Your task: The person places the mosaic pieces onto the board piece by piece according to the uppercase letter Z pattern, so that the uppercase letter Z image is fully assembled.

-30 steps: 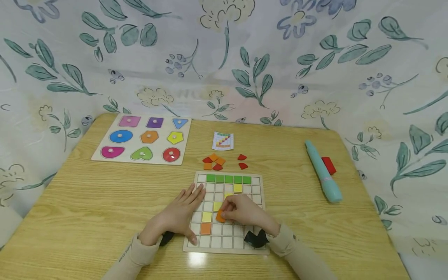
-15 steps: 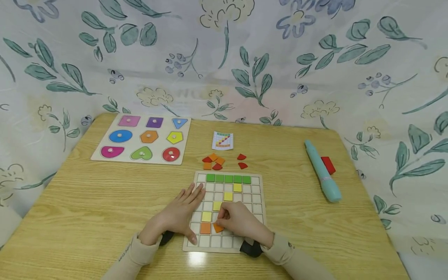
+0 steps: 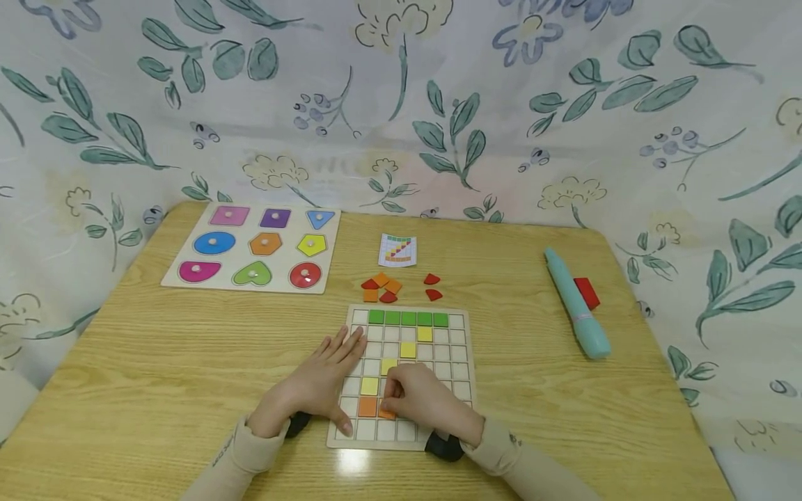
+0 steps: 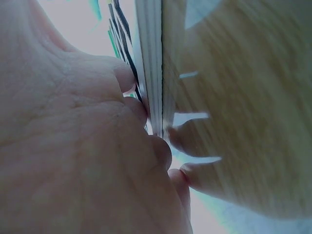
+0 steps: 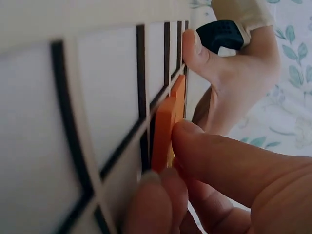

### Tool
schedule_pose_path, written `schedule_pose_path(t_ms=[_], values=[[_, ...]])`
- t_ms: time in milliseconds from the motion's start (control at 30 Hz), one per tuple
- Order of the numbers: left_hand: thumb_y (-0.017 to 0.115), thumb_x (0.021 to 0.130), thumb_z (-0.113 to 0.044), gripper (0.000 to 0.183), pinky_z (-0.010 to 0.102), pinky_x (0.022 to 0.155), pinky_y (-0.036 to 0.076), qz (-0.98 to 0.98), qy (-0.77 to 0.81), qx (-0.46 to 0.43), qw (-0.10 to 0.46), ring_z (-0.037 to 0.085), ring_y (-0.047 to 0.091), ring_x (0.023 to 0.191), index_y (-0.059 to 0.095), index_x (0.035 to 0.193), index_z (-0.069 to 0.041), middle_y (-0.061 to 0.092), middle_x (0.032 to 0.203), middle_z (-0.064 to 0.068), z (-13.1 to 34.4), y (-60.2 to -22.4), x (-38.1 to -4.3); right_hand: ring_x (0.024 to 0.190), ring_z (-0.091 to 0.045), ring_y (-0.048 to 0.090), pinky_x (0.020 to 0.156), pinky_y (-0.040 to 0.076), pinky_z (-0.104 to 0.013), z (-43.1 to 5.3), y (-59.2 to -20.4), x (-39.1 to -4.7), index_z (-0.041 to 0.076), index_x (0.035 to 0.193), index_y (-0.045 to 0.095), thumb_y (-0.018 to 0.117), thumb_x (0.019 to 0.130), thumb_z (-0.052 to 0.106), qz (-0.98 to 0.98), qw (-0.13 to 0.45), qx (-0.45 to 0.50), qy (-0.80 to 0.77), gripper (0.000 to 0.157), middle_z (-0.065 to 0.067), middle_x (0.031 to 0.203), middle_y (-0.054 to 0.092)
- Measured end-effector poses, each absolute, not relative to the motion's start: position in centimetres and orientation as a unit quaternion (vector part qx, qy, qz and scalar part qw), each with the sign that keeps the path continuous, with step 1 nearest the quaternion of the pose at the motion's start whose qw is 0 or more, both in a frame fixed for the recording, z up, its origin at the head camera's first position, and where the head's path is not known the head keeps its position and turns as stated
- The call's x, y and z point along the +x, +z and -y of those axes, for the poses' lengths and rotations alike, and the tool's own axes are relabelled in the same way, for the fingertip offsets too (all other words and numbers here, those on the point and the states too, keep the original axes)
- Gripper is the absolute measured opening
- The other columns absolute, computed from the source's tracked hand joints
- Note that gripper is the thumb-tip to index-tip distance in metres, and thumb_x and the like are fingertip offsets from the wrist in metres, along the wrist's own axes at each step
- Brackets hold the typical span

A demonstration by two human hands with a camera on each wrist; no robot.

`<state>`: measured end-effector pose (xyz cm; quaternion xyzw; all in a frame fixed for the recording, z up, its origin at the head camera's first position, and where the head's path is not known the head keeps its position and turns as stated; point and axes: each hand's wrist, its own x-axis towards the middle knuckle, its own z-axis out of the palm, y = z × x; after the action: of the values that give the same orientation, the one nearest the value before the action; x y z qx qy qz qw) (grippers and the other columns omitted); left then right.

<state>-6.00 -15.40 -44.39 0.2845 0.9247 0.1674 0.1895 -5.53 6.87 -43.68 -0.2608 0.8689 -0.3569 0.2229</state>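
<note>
A wooden grid board (image 3: 461, 355) lies near the front of the table. My left hand (image 3: 319, 383) rests spread along its left edge, thumb at the lower corner and straight fingers on the upper cells. My right hand (image 3: 422, 396) pinches an orange square tile (image 5: 165, 131) between thumb and fingers. One side of that tile is tilted up from its cell. It is just right of another orange tile (image 3: 367, 406) lying in the grid. Several green tiles (image 3: 409, 319) form the upper row, and yellow tiles (image 3: 408, 350) run diagonally below them.
Behind the board lie loose orange squares (image 3: 371, 296) and red quarter-round pieces (image 3: 434, 295). A printed pattern card (image 3: 397, 250) is farther back. A shape puzzle (image 3: 291, 229) stands back left; a turquoise stick-like object (image 3: 576, 306) lies right beside a red block (image 3: 587, 293).
My right hand has moved down and slightly left over the board, bringing the orange tile to the cell beside the other orange one. The left hand has stayed in place.
</note>
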Motion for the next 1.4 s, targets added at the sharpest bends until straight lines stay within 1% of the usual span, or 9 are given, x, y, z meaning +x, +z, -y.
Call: schedule_pose_path(t_ms=[100,200,400,633,900,1033,1133,1267,1400], values=[[0.088,0.05,-0.054,0.138,0.061,0.119,0.014,-0.924,0.17,0.284,0.192,0.043,0.002,0.149,0.016,0.153,0.003,0.007,0.162,0.021,15.4,-44.3,-6.0,0.061,0.001,0.046,0.057,0.042,-0.014,-6.8,-43.6,-5.7,0.012,0.079,0.063,0.077,0.081,0.011,-0.864,0.231,-0.271,-0.356,0.015,0.007,0.07,0.057],[0.088,0.05,-0.054,0.138,0.061,0.119,0.013,-0.923,0.17,0.284,0.194,0.043,0.002,0.149,0.016,0.153,0.003,0.006,0.162,0.021,15.3,-44.3,-5.9,0.064,0.001,0.047,0.06,0.044,-0.014,-6.8,-43.5,-5.6,0.011,0.083,0.064,0.079,0.078,0.009,-0.861,0.232,-0.284,-0.353,0.017,0.006,0.073,0.059],[0.088,0.049,-0.056,0.139,0.061,0.119,0.014,-0.924,0.169,0.284,0.191,0.043,0.002,0.149,0.016,0.153,0.003,0.006,0.162,0.021,15.4,-44.4,-5.9,0.064,0.001,0.047,0.059,0.043,-0.013,-6.6,-43.5,-5.4,0.011,0.084,0.064,0.078,0.081,0.011,-0.872,0.207,-0.283,-0.341,0.014,0.006,0.073,0.058],[0.087,0.049,-0.057,0.139,0.062,0.118,0.014,-0.923,0.172,0.288,0.191,0.045,0.003,0.149,0.016,0.153,0.004,0.007,0.162,0.022,15.5,-44.3,-6.0,0.069,-0.001,0.045,0.064,0.041,-0.014,-6.7,-43.2,-5.3,0.013,0.086,0.063,0.084,0.073,0.015,-0.879,0.223,-0.292,-0.304,0.025,0.007,0.078,0.056],[0.088,0.049,-0.056,0.139,0.062,0.118,0.015,-0.923,0.171,0.285,0.193,0.045,0.004,0.149,0.017,0.153,0.004,0.008,0.162,0.022,15.4,-43.9,-6.0,0.067,0.0,0.047,0.062,0.043,-0.013,-6.6,-43.2,-5.4,0.012,0.084,0.065,0.082,0.077,0.015,-0.88,0.215,-0.303,-0.294,0.018,0.006,0.08,0.058],[0.088,0.05,-0.054,0.139,0.062,0.118,0.014,-0.923,0.172,0.283,0.194,0.044,0.002,0.149,0.016,0.153,0.004,0.007,0.162,0.021,15.4,-44.0,-6.1,0.066,-0.001,0.05,0.062,0.044,-0.015,-7.0,-43.1,-7.0,0.012,0.087,0.066,0.076,0.084,0.017,-0.862,0.229,-0.295,-0.342,0.011,0.006,0.077,0.061],[0.088,0.05,-0.055,0.139,0.061,0.119,0.013,-0.924,0.17,0.282,0.196,0.043,0.001,0.149,0.015,0.153,0.003,0.005,0.162,0.021,15.5,-44.0,-6.2,0.07,-0.004,0.054,0.064,0.046,-0.018,-7.3,-42.7,-9.2,0.012,0.094,0.068,0.069,0.089,0.02,-0.858,0.234,-0.262,-0.375,0.01,0.004,0.082,0.065],[0.087,0.05,-0.056,0.14,0.061,0.119,0.012,-0.923,0.17,0.281,0.199,0.043,-0.001,0.149,0.014,0.153,0.003,0.004,0.162,0.021,15.5,-44.1,-6.2,0.077,-0.012,0.06,0.066,0.051,-0.023,-7.3,-42.7,-12.6,0.009,0.105,0.068,0.064,0.094,0.022,-0.851,0.22,-0.213,-0.427,0.017,-0.005,0.1,0.069],[0.087,0.05,-0.057,0.14,0.061,0.119,0.012,-0.922,0.169,0.282,0.202,0.043,-0.001,0.149,0.014,0.153,0.003,0.004,0.163,0.02,15.4,-44.3,-6.1,0.083,-0.018,0.065,0.069,0.056,-0.026,-6.5,-43.2,-15.5,0.005,0.117,0.065,0.061,0.096,0.021,-0.837,0.208,-0.179,-0.473,0.027,-0.012,0.116,0.067]])
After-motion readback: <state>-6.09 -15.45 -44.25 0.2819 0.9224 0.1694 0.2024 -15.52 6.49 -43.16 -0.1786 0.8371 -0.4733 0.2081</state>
